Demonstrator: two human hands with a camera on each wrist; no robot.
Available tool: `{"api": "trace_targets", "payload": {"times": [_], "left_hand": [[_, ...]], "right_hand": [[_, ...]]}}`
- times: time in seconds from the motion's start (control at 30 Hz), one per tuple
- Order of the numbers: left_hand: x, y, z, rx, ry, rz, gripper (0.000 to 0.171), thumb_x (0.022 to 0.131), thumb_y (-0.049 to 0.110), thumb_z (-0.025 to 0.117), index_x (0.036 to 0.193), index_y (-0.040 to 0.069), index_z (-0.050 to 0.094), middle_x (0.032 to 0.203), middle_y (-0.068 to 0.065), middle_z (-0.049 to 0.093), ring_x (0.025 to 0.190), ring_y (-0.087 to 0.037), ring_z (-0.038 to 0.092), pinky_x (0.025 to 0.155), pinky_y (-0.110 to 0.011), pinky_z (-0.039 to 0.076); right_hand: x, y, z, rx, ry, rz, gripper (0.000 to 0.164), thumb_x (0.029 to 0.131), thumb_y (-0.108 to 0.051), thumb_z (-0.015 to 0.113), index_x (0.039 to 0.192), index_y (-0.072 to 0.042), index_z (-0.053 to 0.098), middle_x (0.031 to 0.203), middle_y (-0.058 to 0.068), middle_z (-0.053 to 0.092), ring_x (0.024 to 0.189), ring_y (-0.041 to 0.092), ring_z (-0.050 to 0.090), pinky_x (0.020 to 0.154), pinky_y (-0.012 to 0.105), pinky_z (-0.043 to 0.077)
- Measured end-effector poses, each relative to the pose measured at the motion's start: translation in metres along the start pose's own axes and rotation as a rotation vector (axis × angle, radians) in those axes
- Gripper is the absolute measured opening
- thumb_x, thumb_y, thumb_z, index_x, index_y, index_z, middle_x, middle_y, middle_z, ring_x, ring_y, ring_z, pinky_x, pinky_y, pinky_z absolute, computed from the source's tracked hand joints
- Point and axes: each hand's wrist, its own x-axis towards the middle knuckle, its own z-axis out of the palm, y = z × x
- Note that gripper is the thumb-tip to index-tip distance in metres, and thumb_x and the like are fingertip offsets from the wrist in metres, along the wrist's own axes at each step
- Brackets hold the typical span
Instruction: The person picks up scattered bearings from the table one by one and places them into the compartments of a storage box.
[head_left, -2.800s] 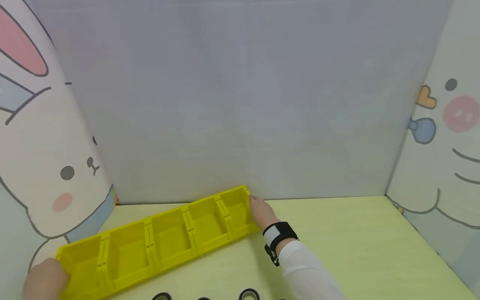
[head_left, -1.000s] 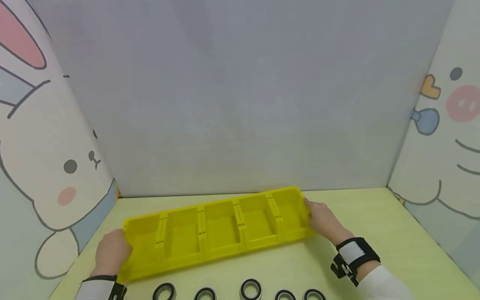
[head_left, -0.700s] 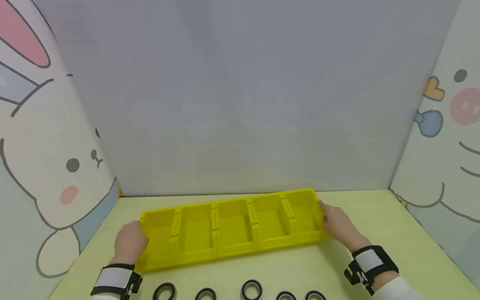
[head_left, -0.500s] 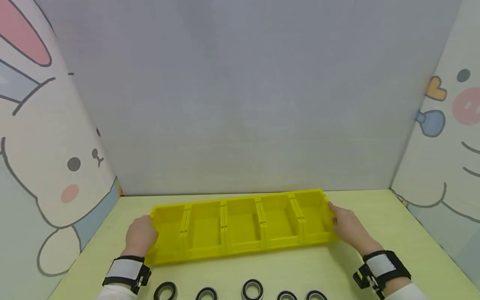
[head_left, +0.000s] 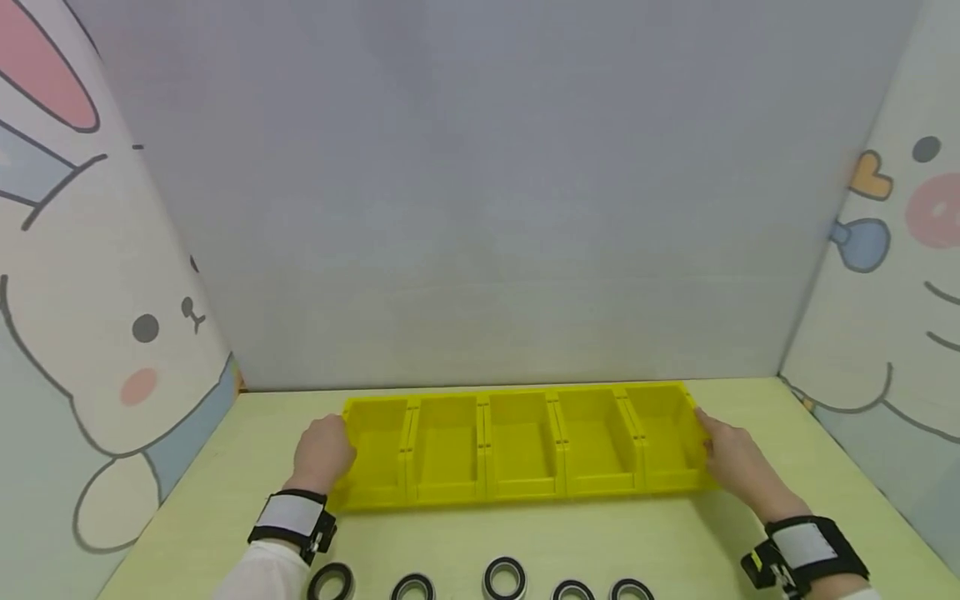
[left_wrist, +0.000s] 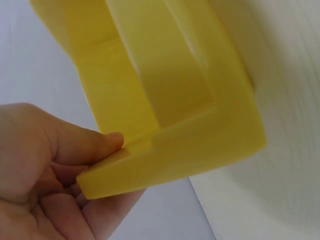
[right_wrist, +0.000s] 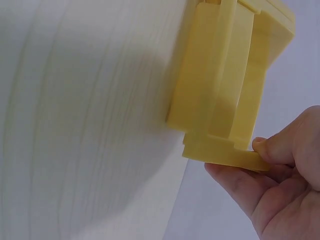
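Note:
A long yellow row of joined storage bins point(head_left: 522, 492), with several side-by-side compartments, spans the space between my hands near the back wall. My left hand point(head_left: 324, 454) grips its left end; in the left wrist view the thumb point(left_wrist: 102, 145) lies inside the end wall and the fingers point(left_wrist: 112, 212) lie under it. At the other end my right hand point(head_left: 742, 462) pinches the right wall, thumb inside and fingers point(right_wrist: 240, 182) outside, as the right wrist view shows. The compartments hold nothing. A shadow falls on the table beneath the right end.
Several black-rimmed ring bearings point(head_left: 504, 578) lie in a loose row along the near part of the pale table point(head_left: 817, 467). A grey back wall point(head_left: 510, 208) stands close behind the bins, and cartoon-printed side panels point(head_left: 90, 333) border left and right.
Both hands have carried the yellow bins to the right, and the row has turned from slanted to nearly parallel with the back wall. The bearings have come further into view.

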Motion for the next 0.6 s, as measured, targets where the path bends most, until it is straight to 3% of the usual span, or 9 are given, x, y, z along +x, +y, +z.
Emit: {"api": "trace_targets", "payload": {"times": [0.23, 0.47, 0.53, 0.6], "left_hand": [[-0.001, -0.003, -0.001, 0.015, 0.005, 0.029, 0.009, 0.083, -0.003, 0.054, 0.074, -0.002, 0.053, 0.059, -0.005, 0.039, 0.053, -0.018, 0.041, 0.049, -0.027, 0.033], [0.003, -0.005, -0.001, -0.008, -0.037, 0.004, 0.007, 0.084, -0.003, 0.053, 0.077, -0.001, 0.053, 0.062, -0.006, 0.042, 0.056, -0.019, 0.044, 0.052, -0.027, 0.035], [0.004, -0.006, 0.000, -0.017, -0.044, -0.001, 0.006, 0.084, -0.003, 0.053, 0.079, -0.002, 0.054, 0.063, -0.007, 0.044, 0.057, -0.020, 0.045, 0.052, -0.027, 0.036], [0.006, -0.006, 0.000, -0.028, -0.054, -0.006, 0.004, 0.084, -0.003, 0.053, 0.082, -0.003, 0.056, 0.064, -0.008, 0.045, 0.058, -0.020, 0.046, 0.053, -0.028, 0.037]], "right_hand": [[0.002, 0.000, 0.002, -0.023, 0.010, -0.002, 0.047, 0.086, 0.008, 0.051, 0.131, 0.017, 0.041, 0.124, 0.038, 0.049, 0.080, 0.029, 0.054, 0.066, 0.038, 0.045], [0.000, 0.008, -0.003, -0.020, -0.011, -0.039, 0.048, 0.088, 0.003, 0.052, 0.134, 0.012, 0.041, 0.120, 0.036, 0.053, 0.066, 0.023, 0.048, 0.058, 0.033, 0.039], [-0.002, 0.008, -0.007, -0.048, -0.028, -0.046, 0.050, 0.089, -0.002, 0.055, 0.136, 0.010, 0.039, 0.123, 0.036, 0.051, 0.073, 0.029, 0.056, 0.066, 0.037, 0.047], [-0.005, 0.007, -0.012, -0.082, -0.034, -0.054, 0.055, 0.090, -0.010, 0.058, 0.139, 0.007, 0.037, 0.128, 0.037, 0.047, 0.089, 0.042, 0.058, 0.076, 0.049, 0.050]]}}
